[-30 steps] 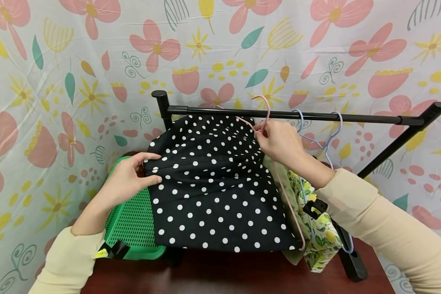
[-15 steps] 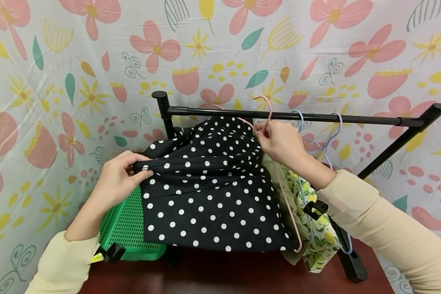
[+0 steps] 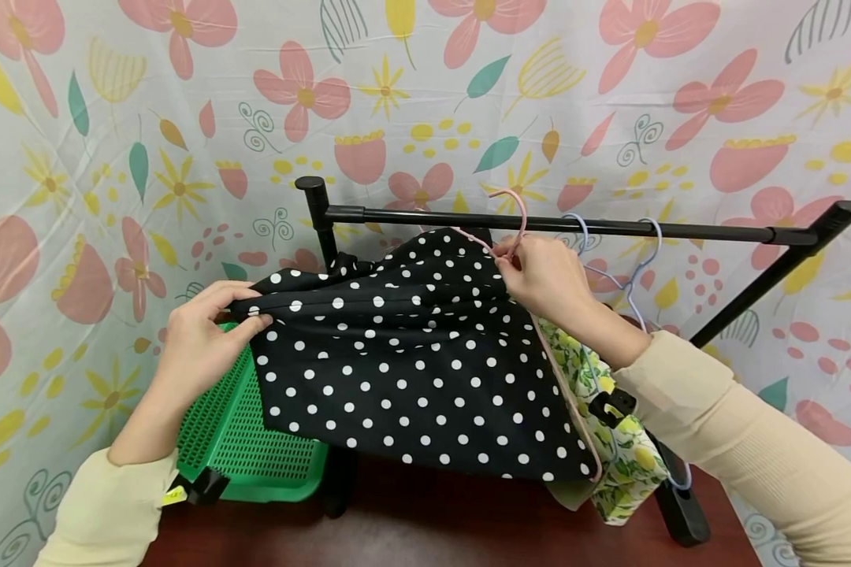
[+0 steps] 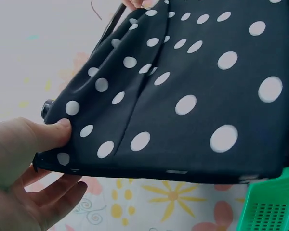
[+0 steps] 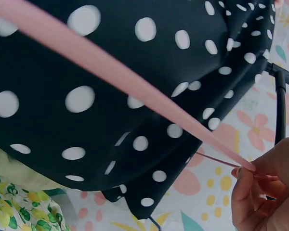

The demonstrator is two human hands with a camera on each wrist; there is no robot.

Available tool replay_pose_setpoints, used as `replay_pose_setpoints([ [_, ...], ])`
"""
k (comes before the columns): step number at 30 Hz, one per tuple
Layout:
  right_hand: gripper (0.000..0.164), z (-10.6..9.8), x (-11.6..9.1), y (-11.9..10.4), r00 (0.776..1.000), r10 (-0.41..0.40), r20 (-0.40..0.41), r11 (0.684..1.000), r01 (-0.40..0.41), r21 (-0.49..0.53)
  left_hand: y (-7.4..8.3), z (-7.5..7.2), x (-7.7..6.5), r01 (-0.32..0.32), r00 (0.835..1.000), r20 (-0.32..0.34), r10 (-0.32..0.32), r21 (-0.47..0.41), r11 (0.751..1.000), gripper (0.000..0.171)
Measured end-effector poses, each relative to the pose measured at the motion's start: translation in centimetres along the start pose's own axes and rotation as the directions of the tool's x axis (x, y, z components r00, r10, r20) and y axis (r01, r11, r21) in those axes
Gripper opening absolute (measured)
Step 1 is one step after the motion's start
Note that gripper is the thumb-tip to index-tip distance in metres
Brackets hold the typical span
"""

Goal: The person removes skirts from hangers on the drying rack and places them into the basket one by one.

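Left hand (image 3: pixel 197 339) pinches one edge of the black dotted cloth (image 3: pixel 397 394), thumb on the near face; right hand (image 3: pixel 549 276) pinches the pink hanger (image 5: pixel 106 67) just under its hook; cloth spread between the two hands, below the black rail (image 3: pixel 432 218), one corner over the green basket (image 3: pixel 276 490); the hanger's bar crosses its face in the right-wrist view; whether the hook rests on the rail, cannot tell. Judged good practice: left hand draws sideways, evenly, so the folds flatten; right hand steadies the hanger; too hard a pull would likely tilt it against the lemon-print cloth (image 3: pixel 627 472) beside.
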State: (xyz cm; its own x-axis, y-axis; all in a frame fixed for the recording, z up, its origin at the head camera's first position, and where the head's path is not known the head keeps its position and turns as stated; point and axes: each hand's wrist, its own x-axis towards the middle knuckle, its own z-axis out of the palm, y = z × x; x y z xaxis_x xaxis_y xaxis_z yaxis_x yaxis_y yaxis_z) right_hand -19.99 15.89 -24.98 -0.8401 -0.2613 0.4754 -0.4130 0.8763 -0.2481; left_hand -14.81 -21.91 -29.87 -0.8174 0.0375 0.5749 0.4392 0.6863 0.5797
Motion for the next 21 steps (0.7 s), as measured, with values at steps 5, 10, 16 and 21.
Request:
replay_pose_setpoints([
  [5, 0.022, 0.2, 0.0, 0.0, 1.000, -0.012, -0.016, 1.000, 0.012, 0.008, -0.1, -0.4, 0.2, 0.041, 0.998, -0.052, -0.040, 0.019, 0.999, 0.019],
  [10, 0.022, 0.2, 0.0, 0.1, 1.000, -0.019, -0.023, 1.000, 0.020, 0.002, -0.1, -0.7, 0.3, 0.083, 0.991, -0.105, -0.080, 0.023, 0.996, 0.017],
  [16, 0.020, 0.1, -0.1, 0.2, 1.000, -0.010, -0.024, 1.000, 0.010, -0.011, 0.0, -1.2, 0.6, 0.124, 0.980, -0.162, -0.113, 0.055, 0.991, 0.022],
  [21, 0.020, 0.0, -0.1, 0.1, 1.000, -0.015, -0.021, 1.000, 0.015, 0.001, 0.0, -1.5, 1.0, 0.177, 0.968, -0.188, -0.165, 0.049, 0.983, 0.018],
])
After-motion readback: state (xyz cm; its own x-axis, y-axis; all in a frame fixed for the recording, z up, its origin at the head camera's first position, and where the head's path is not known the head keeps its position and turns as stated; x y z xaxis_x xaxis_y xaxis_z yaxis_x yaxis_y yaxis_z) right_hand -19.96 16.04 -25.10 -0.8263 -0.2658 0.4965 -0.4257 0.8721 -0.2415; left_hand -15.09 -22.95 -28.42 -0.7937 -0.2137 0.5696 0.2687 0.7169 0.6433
